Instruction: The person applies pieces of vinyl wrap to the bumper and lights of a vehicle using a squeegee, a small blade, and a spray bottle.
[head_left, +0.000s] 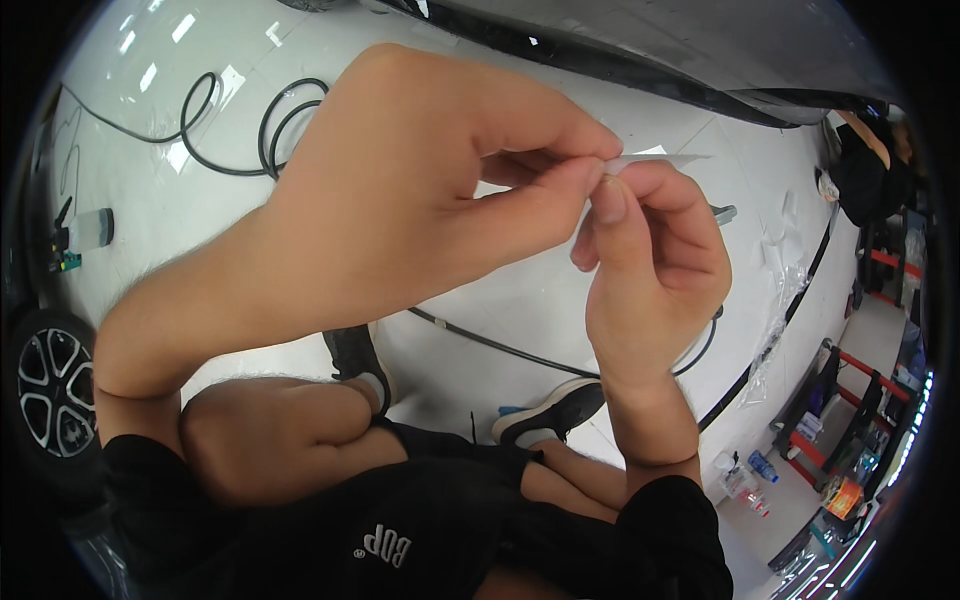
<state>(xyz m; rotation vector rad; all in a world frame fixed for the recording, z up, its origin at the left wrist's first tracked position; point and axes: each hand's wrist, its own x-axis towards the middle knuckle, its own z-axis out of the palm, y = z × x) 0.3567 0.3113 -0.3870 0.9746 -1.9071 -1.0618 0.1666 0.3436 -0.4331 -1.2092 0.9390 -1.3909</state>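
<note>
Between the fingertips of both hands is a thin whitish strip or sheet (664, 157), seen nearly edge-on; its material cannot be told. My left hand (480, 165) pinches its near end between thumb and index finger. My right hand (652, 232) has its thumb and bent index finger on the same piece, touching or almost touching the left fingertips. The strip's free end points right. The lower panel of a grey car (675, 52) lies beyond the hands, apart from them.
A black hose (262, 142) lies in loops on the glossy floor and runs behind the hands. A spray bottle (90, 231) and a car wheel (56, 391) are at left. Clear film (780, 292), bottles (742, 484) and red-and-black carts (847, 405) are at right. Another person (862, 169) is at upper right.
</note>
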